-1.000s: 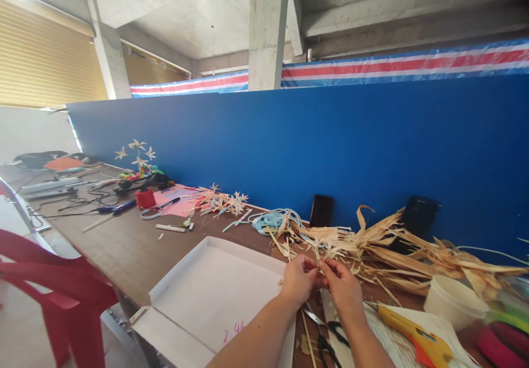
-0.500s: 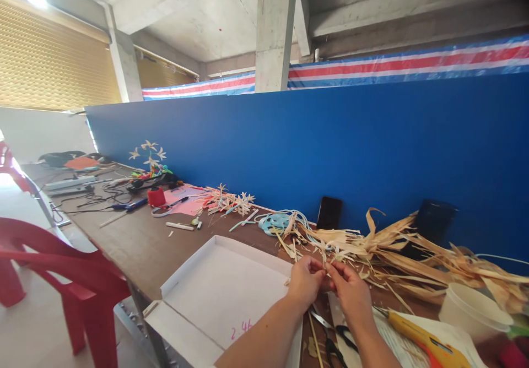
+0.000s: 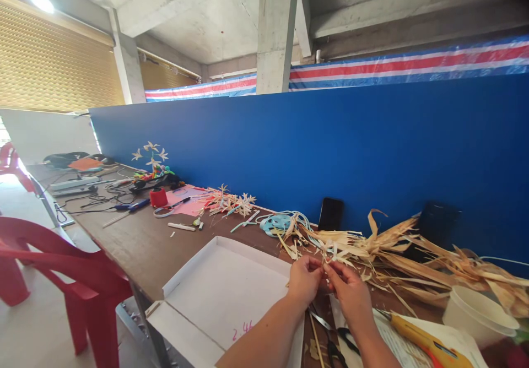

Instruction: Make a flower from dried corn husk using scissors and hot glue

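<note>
My left hand (image 3: pixel 303 281) and my right hand (image 3: pixel 350 292) meet above the table's near edge, fingertips pinched together on a small piece of dried straw leaf (image 3: pixel 326 256) that sticks up between them. Just behind them lies a long heap of dried husk strips (image 3: pixel 397 258) running off to the right. Under my wrists lie black-handled scissors (image 3: pixel 334 339). A shallow white cardboard box lid (image 3: pixel 219 291) lies open to the left of my left hand.
A yellow glue gun (image 3: pixel 425 343) and a white cup (image 3: pixel 479 315) sit at the right. A black phone (image 3: pixel 330 214) leans on the blue partition (image 3: pixel 330 147). Straw flowers (image 3: pixel 231 203), a red spool (image 3: pixel 157 197), cables and a red plastic chair (image 3: pixel 66 285) are to the left.
The view has drifted slightly left. Both hands stay pinched together on the straw piece, with only small finger movement.
</note>
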A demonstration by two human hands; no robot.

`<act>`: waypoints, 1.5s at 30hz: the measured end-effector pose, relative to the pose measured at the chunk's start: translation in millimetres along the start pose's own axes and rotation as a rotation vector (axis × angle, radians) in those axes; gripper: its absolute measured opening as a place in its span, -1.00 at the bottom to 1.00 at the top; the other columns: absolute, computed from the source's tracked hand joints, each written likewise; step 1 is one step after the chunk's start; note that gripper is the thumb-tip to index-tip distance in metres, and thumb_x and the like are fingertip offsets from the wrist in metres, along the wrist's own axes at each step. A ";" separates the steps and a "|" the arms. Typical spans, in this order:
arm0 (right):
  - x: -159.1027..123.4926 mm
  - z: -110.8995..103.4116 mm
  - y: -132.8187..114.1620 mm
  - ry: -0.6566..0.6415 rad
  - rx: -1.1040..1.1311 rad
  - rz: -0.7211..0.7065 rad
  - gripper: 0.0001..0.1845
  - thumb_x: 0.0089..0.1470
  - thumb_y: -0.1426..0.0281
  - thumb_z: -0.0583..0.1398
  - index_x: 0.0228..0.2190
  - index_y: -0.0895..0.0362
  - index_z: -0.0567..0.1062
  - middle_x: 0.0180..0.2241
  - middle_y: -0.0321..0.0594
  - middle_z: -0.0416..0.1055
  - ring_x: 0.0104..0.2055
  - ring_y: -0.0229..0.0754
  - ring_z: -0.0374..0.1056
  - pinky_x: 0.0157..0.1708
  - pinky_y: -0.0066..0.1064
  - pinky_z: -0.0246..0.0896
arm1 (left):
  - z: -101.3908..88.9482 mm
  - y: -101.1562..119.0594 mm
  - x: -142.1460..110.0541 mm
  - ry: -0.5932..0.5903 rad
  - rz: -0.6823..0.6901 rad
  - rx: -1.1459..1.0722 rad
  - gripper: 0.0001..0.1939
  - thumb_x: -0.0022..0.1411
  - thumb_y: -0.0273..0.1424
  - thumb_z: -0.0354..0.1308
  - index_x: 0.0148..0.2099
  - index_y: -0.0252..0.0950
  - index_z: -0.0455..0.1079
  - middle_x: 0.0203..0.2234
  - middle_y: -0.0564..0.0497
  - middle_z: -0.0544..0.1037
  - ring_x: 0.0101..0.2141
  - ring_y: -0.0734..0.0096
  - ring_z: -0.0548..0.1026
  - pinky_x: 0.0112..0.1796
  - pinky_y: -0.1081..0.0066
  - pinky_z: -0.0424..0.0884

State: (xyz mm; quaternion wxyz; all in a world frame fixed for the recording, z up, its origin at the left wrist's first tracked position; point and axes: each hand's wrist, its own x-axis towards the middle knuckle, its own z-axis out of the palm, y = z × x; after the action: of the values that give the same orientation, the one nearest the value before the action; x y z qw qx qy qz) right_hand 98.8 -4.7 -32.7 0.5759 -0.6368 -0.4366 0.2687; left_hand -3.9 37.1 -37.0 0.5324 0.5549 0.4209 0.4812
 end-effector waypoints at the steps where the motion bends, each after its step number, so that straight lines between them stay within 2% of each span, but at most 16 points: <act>1: 0.3 0.1 1.1 -0.001 -0.004 0.002 -0.45 -0.19 0.08 0.21 -0.20 0.17 0.49 -0.65 -0.31 0.39 -0.64 -0.22 0.23 -0.63 -0.43 0.07 | -0.4 1.3 -0.3 0.004 -0.001 0.002 -0.89 -0.04 -0.44 0.15 -0.37 -0.34 0.37 -0.49 0.01 0.51 -0.48 0.46 0.44 -0.47 0.52 0.33; 9: -0.1 -1.3 -1.2 0.043 -0.106 -0.019 -0.46 -0.21 0.07 0.21 -0.23 0.17 0.52 -0.65 -0.29 0.40 -0.61 -0.19 0.25 -0.59 -0.41 0.10 | 0.4 2.4 -1.5 0.025 -0.055 -0.037 -0.91 -0.06 -0.48 0.16 -0.40 -0.34 0.36 -0.54 0.02 0.50 -0.52 0.47 0.44 -0.51 0.53 0.33; 15: -4.1 -0.9 -6.7 0.068 -0.078 -0.047 -0.45 -0.19 0.06 0.18 -0.20 0.15 0.53 -0.72 -0.33 0.34 -0.66 -0.21 0.20 -0.61 -0.40 0.08 | -4.6 3.4 10.6 0.053 -0.143 -0.328 -0.90 -0.04 -0.53 0.16 -0.41 -0.35 0.30 -0.64 0.08 0.45 -0.57 0.51 0.44 -0.49 0.51 0.40; 18: -4.0 -1.5 -5.6 0.088 -0.083 -0.046 -0.44 -0.18 0.05 0.17 -0.21 0.16 0.53 -0.74 -0.34 0.32 -0.66 -0.21 0.20 -0.59 -0.40 0.09 | -19.0 12.6 18.8 0.137 -0.150 -0.392 -0.89 -0.06 -0.54 0.17 -0.42 -0.36 0.29 -0.65 0.08 0.43 -0.61 0.51 0.43 -0.54 0.52 0.40; 21: -1.8 -3.0 -1.9 0.092 -0.079 -0.039 -0.45 -0.17 0.06 0.17 -0.20 0.16 0.52 -0.72 -0.33 0.33 -0.63 -0.19 0.23 -0.57 -0.39 0.11 | -41.0 21.1 28.2 0.238 -0.114 -0.432 -0.86 -0.09 -0.55 0.20 -0.43 -0.37 0.29 -0.62 0.06 0.44 -0.56 0.51 0.46 -0.49 0.52 0.43; 25: 1.6 -4.6 3.1 0.079 -0.089 -0.016 -0.48 -0.14 0.07 0.16 -0.19 0.13 0.51 -0.72 -0.33 0.33 -0.61 -0.17 0.25 -0.56 -0.39 0.11 | -70.1 24.5 39.7 0.333 -0.242 -0.335 -0.89 -0.06 -0.60 0.16 -0.45 -0.36 0.28 -0.65 0.07 0.43 -0.57 0.52 0.46 -0.44 0.51 0.45; 29: 3.0 -4.4 4.4 0.083 -0.111 -0.001 -0.51 -0.11 0.07 0.15 -0.20 0.09 0.51 -0.72 -0.35 0.33 -0.61 -0.18 0.25 -0.56 -0.39 0.10 | -84.8 22.7 48.7 0.350 -0.317 -0.289 -0.87 -0.04 -0.62 0.10 -0.44 -0.34 0.24 -0.68 0.06 0.42 -0.55 0.46 0.48 -0.46 0.48 0.45; 38: 2.6 -4.4 5.2 0.092 -0.103 0.006 -0.52 -0.12 0.07 0.16 -0.22 0.11 0.52 -0.70 -0.33 0.35 -0.61 -0.16 0.26 -0.55 -0.38 0.12 | -86.1 14.6 77.3 0.349 -0.512 -0.232 -0.84 -0.01 -0.66 0.06 -0.38 -0.34 0.26 -0.59 0.00 0.48 -0.47 0.43 0.51 -0.49 0.55 0.43; 45: 3.7 -3.9 7.8 0.080 -0.104 0.000 -0.51 -0.13 0.06 0.16 -0.23 0.12 0.53 -0.69 -0.31 0.37 -0.61 -0.16 0.27 -0.56 -0.39 0.12 | -82.6 1.2 82.3 0.376 -0.587 -0.184 -0.81 0.06 -0.64 0.03 -0.26 -0.32 0.26 -0.53 -0.01 0.50 -0.48 0.46 0.51 -0.48 0.56 0.42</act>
State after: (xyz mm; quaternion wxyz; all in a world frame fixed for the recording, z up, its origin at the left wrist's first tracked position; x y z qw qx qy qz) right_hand 105.8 -3.1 -39.0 0.5591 -0.6760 -0.4266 0.2201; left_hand -70.1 133.0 -31.1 0.6087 0.2620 0.6078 0.4375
